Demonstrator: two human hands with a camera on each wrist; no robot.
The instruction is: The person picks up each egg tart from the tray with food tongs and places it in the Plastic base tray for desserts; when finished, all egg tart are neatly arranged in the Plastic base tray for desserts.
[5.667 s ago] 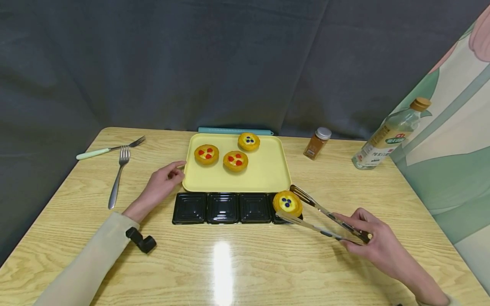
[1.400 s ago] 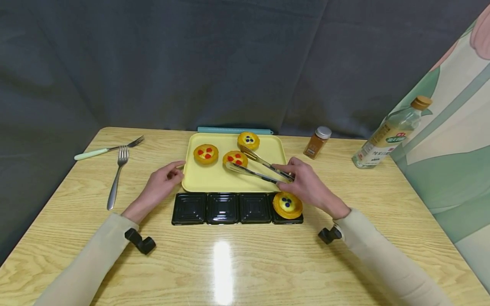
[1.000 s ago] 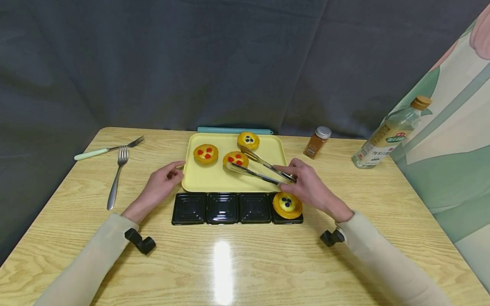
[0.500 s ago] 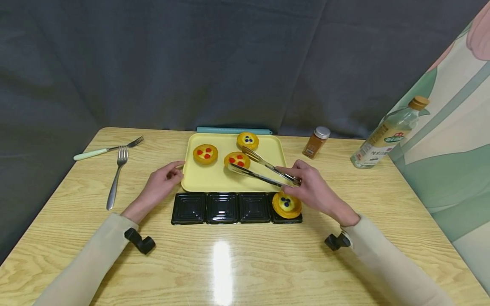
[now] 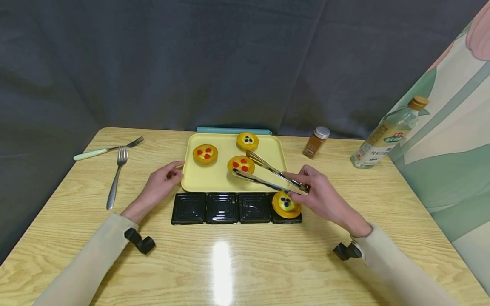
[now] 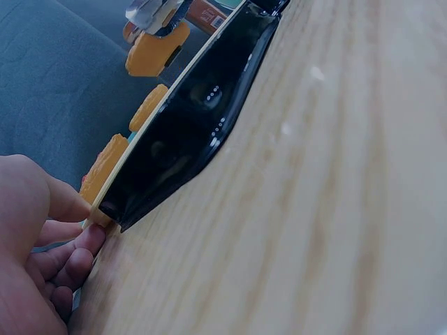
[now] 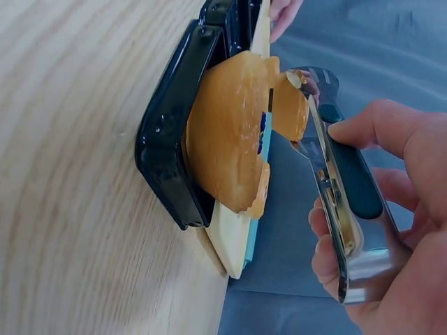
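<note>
My right hand grips metal tongs, whose arms close on a tart with red pieces. In the left wrist view this tart hangs above the level of the tray. My left hand pinches the left edge of the yellow tray between thumb and fingers. Another red-topped tart and a blue-dotted tart sit on the tray. A black container with a row of square compartments lies in front, a blue-dotted tart in its rightmost one.
Two forks lie at the left, one with a green handle, one all metal. A spice jar and a tall bottle stand at the right. A teal strip runs behind the tray, before a dark curtain.
The tongs went from the rightmost compartment's tart to the red-topped tart on the tray. That tart has since shifted slightly right and toward me with them. The left hand stays put.
</note>
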